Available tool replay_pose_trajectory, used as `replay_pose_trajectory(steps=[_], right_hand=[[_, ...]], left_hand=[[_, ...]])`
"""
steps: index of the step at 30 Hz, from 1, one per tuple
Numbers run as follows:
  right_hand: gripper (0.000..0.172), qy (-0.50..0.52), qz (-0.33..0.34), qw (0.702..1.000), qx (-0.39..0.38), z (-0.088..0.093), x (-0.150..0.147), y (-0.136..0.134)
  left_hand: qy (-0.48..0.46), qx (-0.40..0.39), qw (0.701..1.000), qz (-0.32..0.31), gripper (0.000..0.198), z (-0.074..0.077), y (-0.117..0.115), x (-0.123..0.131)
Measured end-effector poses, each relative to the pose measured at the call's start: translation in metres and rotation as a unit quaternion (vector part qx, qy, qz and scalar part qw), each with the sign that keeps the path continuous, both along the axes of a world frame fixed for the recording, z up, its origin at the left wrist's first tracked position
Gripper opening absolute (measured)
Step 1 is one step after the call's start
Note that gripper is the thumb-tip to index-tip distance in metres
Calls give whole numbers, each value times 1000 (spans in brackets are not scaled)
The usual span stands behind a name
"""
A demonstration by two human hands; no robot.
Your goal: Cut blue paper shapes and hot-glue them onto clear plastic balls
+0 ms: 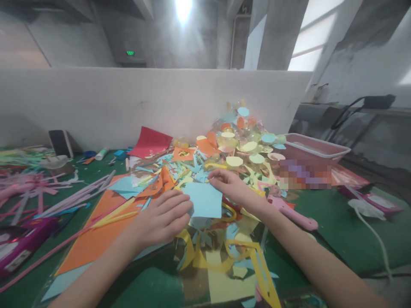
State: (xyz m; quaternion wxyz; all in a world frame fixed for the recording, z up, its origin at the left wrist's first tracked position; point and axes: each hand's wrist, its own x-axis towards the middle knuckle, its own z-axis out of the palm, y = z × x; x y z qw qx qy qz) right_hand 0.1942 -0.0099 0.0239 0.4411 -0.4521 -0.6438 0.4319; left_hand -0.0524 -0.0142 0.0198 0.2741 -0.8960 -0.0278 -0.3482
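Note:
A light blue square of paper (207, 201) is between my two hands, above a heap of paper scraps. My right hand (234, 188) is closed in a pinch at the paper's upper right corner. At its left edge, my left hand (167, 216) has its fingers pressed together and curved against the paper; the thumb is hidden. Something pale and rounded shows just under the paper's lower edge. Yellow cut-out paper strips (263, 269) lie below my hands. Orange paper sheets (96, 241) are beside my left forearm, and a pink-handled tool (293, 214) lies near my right forearm.
Clear rounded pieces with coloured paper discs (234, 161) are piled at the back. A pink basket (316, 145) stands at the right. Pink strips (35, 186), a phone (60, 143) and a purple device (28, 239) are on the left. A white partition (112, 102) closes the back.

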Motion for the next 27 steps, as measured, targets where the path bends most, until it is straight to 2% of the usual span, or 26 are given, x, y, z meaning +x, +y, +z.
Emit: replay_pose_trajectory(steps=[6,11,23,27], right_hand=[[21,-51,-10,997,50,-3,-5,-1],[20,-91,-17,994,54,1,-7,-6],[22,-134,-21,988,72,-2,-6,-7],[27,-181,-68,966,173,1,-9,-13]], left_hand=[[-10,-5,1000,22,21,6,-2,0],[1,-18,999,32,20,5,-2,-2],[24,-18,999,36,17,7,-4,0],[-1,-42,999,35,20,6,-4,-4]])
